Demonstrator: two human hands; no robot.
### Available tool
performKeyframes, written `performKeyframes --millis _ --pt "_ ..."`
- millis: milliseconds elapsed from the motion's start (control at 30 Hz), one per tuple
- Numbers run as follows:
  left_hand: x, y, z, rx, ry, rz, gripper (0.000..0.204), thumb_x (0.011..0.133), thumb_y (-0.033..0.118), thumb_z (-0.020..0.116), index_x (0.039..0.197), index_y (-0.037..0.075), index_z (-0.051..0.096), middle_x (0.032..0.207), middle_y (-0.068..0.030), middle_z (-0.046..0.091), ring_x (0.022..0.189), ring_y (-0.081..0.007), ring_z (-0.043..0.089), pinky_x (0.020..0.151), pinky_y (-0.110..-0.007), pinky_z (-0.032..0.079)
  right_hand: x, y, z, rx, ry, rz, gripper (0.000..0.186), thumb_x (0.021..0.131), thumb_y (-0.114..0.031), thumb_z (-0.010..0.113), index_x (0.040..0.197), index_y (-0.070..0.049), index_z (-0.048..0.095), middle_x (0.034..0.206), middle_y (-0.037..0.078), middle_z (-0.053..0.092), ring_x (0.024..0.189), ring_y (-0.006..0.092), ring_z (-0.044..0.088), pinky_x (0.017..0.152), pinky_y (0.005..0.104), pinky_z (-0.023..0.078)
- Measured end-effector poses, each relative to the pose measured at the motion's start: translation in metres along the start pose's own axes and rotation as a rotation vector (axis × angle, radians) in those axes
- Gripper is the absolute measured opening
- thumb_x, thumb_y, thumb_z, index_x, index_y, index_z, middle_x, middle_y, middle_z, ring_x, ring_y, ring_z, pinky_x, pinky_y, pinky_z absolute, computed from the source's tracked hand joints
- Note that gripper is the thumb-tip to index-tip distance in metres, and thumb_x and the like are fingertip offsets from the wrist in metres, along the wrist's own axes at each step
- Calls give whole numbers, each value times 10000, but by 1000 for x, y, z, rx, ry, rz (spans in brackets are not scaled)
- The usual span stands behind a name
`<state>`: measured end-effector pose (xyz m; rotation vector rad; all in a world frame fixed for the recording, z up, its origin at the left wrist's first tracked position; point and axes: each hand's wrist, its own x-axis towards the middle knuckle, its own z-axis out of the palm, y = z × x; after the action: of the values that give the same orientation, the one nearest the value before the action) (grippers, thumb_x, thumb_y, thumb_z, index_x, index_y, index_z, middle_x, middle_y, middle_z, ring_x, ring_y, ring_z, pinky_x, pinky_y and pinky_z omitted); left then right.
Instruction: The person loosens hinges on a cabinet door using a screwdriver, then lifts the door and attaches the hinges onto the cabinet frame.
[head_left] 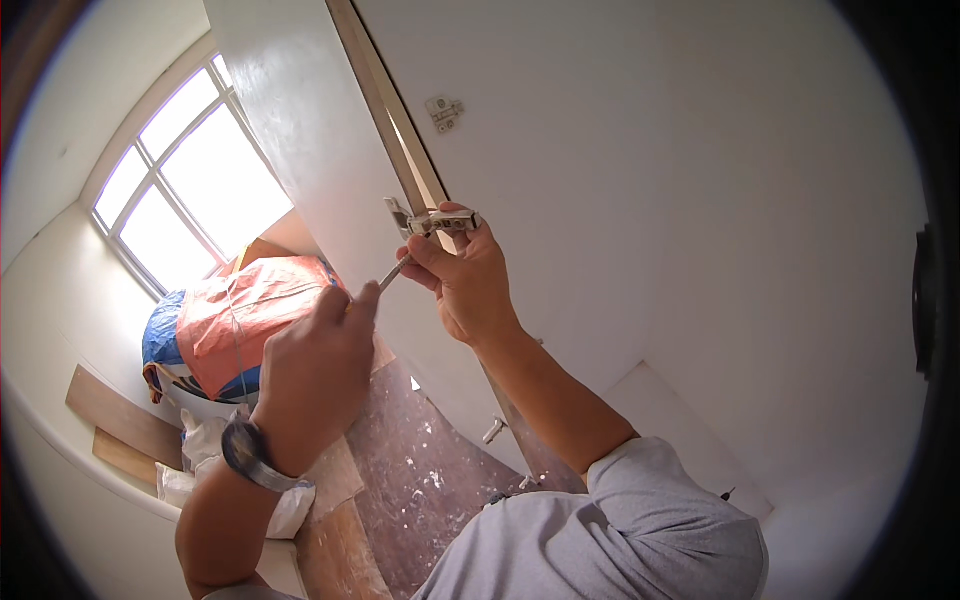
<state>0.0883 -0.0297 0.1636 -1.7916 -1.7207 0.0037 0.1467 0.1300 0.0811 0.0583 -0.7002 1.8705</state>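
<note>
My left hand [322,365], with a watch on its wrist, is closed around a screwdriver, slightly blurred. Only the thin metal shaft [396,273] shows clearly, slanting up toward a metal cabinet hinge [445,222]. My fingers hide its handle. The hinge sits at the edge of a white door panel [300,90], its arm sticking out to the right. My right hand [465,270] pinches the hinge, thumb in front and fingers behind. Whether the screwdriver's tip touches a screw is hidden by my right thumb.
A metal mounting plate [445,114] is fixed on the large white panel at right. Another hinge [494,430] sits lower on the door edge. A bundle under orange and blue sheeting [240,320] lies below a bright window [190,170]. Boards [125,415] lean at left; the brown floor [420,480] is paint-spattered.
</note>
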Motion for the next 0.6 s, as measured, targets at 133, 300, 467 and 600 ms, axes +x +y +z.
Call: performKeyframes --millis 133,300,467,600 --pt "2 11 -2 343 69 137 375 862 150 603 1198 -5 543 844 -81 591 635 -202 613 551 -303 497 1 -2 -5 67 -38 -5 431 849 42 622 1212 -43 406 1093 80 508 856 214 639 775 347 575" --pt "0 -2 -10 -1197 -261 -756 318 854 142 615 1135 -2 582 839 -102 585 667 -224 587 593 -345 489 3 2 -10 93 -68 -10 462 840 61 614 1232 -19 383 1134 92 475 879 222 642 800 355 578" --pt "-9 -2 0 -235 172 -95 292 850 120 632 1116 7 590 837 -101 584 661 -193 560 610 -324 468 3 0 -5 103 -36 -3 404 858 44 616 1207 -70 447 1096 60 536 896 211 639 817 329 570" --pt "-14 -4 12 -94 310 29 305 827 99 650 1112 10 586 866 -107 587 682 -168 556 631 -303 470 2 -1 -5 101 -50 7 414 858 45 614 1220 -63 443 1099 59 532 908 210 636 823 322 568"
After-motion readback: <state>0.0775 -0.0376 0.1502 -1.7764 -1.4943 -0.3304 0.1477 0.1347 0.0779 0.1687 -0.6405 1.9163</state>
